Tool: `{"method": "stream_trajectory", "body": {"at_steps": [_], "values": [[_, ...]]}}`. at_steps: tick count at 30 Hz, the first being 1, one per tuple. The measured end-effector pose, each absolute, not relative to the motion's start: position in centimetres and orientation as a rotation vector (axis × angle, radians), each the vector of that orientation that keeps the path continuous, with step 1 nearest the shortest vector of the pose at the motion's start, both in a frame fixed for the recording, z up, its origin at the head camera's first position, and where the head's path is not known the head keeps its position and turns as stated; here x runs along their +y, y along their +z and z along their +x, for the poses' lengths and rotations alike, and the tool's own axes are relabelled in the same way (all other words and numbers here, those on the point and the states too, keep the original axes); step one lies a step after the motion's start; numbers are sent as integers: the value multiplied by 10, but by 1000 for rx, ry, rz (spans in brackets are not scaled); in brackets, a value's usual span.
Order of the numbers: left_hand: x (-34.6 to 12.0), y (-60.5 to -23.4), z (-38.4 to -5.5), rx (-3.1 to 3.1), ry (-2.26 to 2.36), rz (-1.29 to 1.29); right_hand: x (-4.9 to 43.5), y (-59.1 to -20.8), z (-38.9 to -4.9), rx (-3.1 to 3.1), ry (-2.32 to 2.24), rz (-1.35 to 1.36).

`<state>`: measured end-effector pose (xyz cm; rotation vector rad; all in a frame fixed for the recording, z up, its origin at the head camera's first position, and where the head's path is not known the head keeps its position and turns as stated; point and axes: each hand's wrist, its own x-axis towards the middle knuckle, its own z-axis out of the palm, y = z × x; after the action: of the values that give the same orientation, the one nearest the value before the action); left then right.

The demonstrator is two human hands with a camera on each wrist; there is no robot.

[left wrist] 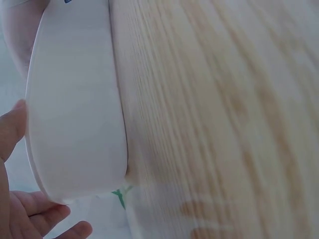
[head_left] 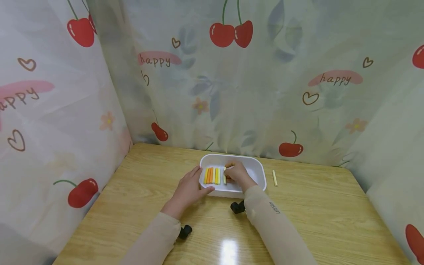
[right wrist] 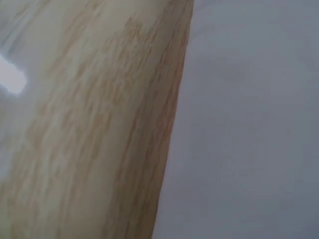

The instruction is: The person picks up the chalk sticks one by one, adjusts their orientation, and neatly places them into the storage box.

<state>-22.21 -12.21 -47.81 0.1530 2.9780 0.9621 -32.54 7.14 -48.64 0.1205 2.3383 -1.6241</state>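
Observation:
A white plastic tray [head_left: 257, 162] with rounded corners stands on the table. My left hand [head_left: 189, 186] holds its near left corner, thumb over the front rim and fingers along the left end; the left wrist view shows the tray's smooth outer wall [left wrist: 75, 109] between them. Inside, a row of yellow, orange and white chalk sticks [head_left: 211, 176] lies side by side at the left. Just right of that row, my right hand [head_left: 237, 173] pinches a pale chalk stick [head_left: 225, 180] within the tray. The tray wall [right wrist: 244, 119] fills half the right wrist view, with that hand out of sight there.
One more pale chalk stick [head_left: 274, 178] lies on the wooden table [head_left: 314, 213] to the right of the tray. A cherry-patterned curtain [head_left: 228, 95] hangs behind the table and along both sides. Black wrist cameras [head_left: 185, 232] jut from the sleeves.

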Motion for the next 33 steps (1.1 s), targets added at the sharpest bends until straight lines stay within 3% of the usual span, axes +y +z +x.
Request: {"method": "stream_trajectory", "body": {"at_steps": [14,33], "values": [[-119,-479,-223,2995,958,173,81,-485,-327,2385,-1582,129],[-120,-479,-223,2953,982,110,115,-423,-300,2380,-1474,-80]]}}
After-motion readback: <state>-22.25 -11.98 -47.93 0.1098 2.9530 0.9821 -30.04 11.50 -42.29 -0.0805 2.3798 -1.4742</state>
